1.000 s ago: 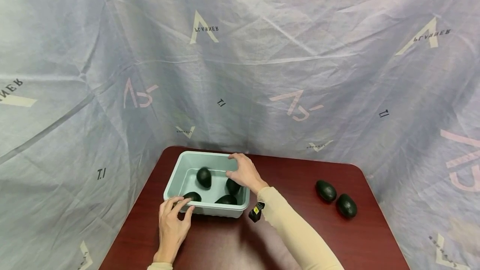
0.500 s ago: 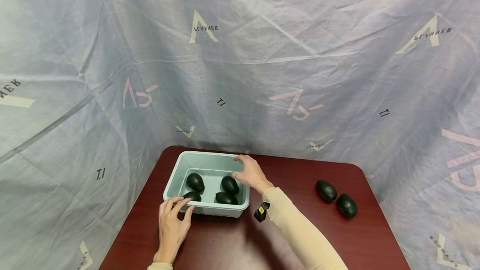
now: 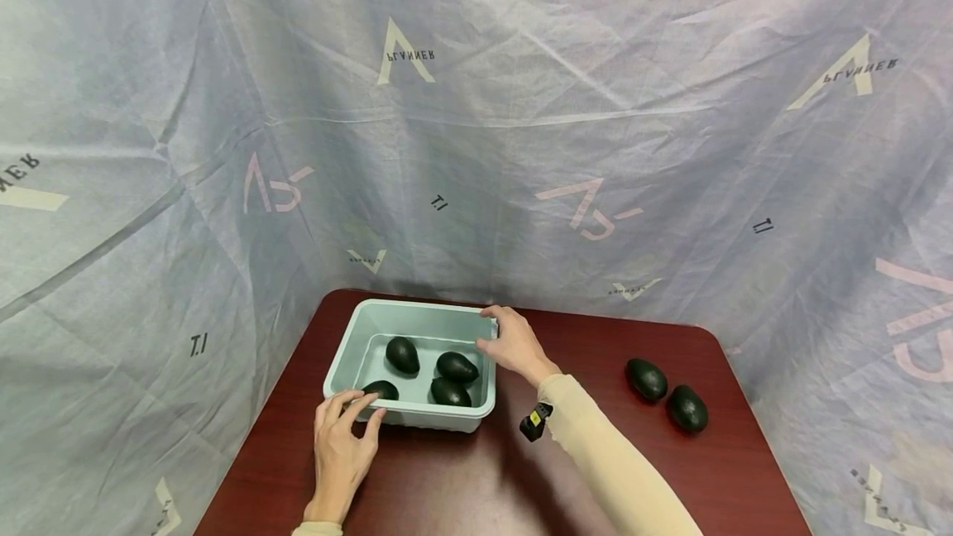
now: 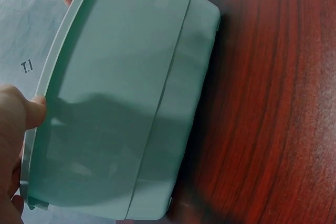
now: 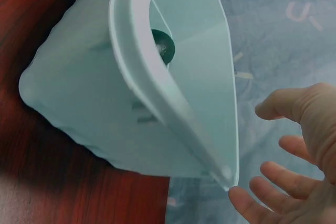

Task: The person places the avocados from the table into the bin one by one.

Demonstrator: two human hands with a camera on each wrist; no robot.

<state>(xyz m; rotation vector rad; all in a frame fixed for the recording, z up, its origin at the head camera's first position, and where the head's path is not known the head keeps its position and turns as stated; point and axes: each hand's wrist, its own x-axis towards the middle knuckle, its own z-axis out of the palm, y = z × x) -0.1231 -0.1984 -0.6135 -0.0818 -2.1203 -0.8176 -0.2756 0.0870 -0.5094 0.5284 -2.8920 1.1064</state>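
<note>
Left-hand grip: clamped on the rim at the near-left corner of the pale green bin. The thumb bears on the outer side; the fingers pass over the rim, beside the near-left avocado. Contact with this avocado cannot be determined.

Right-hand grip: apart. Thumb and fingers are spread wide, with nothing held between them. The grip is located at the right end of the bin (in the right wrist view one fingertip lies at a corner of the rim; contact cannot be confirmed).

Bin contents: four avocados. In addition to the unit at the near left, the rear-left avocado lies left of center, and the middle-right avocado lies directly behind the near-right avocado.

The bin rests on the dark red bench. Two further units, the outer rear avocado and the outer front avocado, lie close together on the bench, well to the right of the bin.
</note>
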